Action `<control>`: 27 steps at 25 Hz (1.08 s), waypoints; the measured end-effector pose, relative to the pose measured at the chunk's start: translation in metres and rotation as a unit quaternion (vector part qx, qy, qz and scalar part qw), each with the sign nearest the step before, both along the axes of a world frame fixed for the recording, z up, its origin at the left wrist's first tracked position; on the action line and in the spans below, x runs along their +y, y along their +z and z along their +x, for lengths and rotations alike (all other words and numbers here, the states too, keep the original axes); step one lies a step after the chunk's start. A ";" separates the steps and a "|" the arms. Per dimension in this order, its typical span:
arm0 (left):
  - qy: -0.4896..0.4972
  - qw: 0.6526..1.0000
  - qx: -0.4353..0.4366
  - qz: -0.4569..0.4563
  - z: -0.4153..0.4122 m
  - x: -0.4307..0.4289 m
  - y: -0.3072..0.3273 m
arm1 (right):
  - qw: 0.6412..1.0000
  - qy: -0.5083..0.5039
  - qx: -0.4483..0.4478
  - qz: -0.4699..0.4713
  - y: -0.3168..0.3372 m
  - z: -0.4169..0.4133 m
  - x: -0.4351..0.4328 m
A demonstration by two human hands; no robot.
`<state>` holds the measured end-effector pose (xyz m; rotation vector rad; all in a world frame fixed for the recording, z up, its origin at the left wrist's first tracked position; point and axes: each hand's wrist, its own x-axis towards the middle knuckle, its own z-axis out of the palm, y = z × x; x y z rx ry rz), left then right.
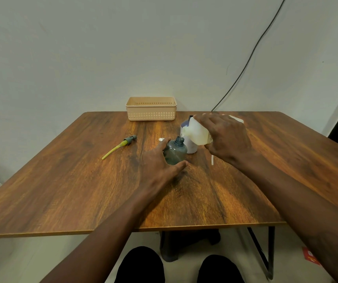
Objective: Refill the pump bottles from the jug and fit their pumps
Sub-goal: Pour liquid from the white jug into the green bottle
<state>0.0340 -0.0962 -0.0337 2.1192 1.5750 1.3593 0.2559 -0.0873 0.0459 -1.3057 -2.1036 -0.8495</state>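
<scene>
The right hand (pixel 226 137) held the white jug (pixel 197 131) tilted, spout down-left over the upright grey bottle's (pixel 174 151) open neck, steadied in the left hand's (pixel 158 166) wide grip.

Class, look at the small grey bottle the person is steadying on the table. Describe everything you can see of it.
The grey bottle is small, rounded and translucent, apparently plastic, with a narrow threaded neck that is open, no pump fitted. It stands upright on the wooden table, near the middle. The left hand cups its left and front sides, steadying it. The white jug, tilted in the right hand, has its spout just above the neck. A white bottle stands close behind. How much liquid it holds cannot be told.
</scene>
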 end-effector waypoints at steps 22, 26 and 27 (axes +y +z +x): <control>0.012 1.000 0.008 0.008 0.000 -0.003 0.002 | 0.999 -0.018 -0.006 -0.026 0.001 -0.002 0.001; 0.002 1.000 -0.004 0.004 0.000 -0.002 0.002 | 0.999 -0.017 -0.005 -0.031 0.002 -0.002 0.002; 0.002 1.000 -0.005 0.001 0.000 -0.002 0.002 | 0.999 -0.017 -0.004 -0.032 0.002 -0.002 0.002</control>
